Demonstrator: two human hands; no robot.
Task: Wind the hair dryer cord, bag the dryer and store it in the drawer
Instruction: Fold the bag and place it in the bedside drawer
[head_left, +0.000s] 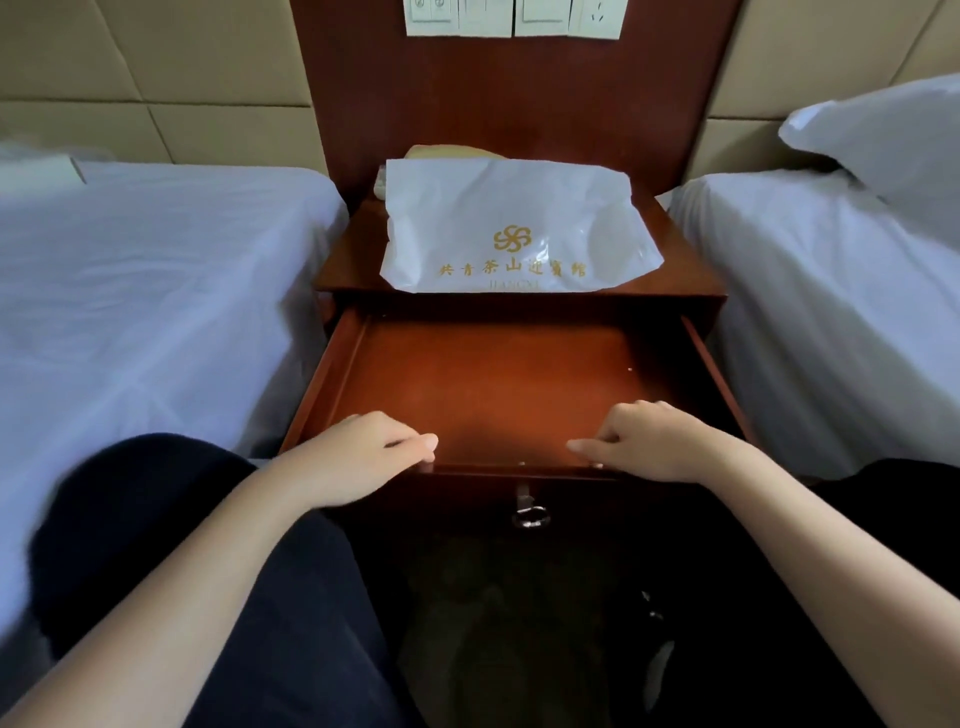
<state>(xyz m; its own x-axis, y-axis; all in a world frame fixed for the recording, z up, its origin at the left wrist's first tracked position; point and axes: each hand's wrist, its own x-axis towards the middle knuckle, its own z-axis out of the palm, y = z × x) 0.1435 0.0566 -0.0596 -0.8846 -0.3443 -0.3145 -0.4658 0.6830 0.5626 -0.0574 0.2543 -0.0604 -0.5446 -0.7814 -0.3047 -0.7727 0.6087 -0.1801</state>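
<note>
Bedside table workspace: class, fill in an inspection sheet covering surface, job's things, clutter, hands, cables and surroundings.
Surface: bedside table top, wooden, largely covered by the bag.
Job's things: white bag with gold print lies on top, its contents hidden; drawer is pulled open, nothing seen inside.
Clutter: yellowish object behind the bag, unidentifiable; key in the drawer-front lock.
Hands: left hand and right hand each grip the drawer's front edge.
Cables: nothing seen.
Surroundings: left bed and right bed, white sheets; pillow; switch panel on the wall.
</note>
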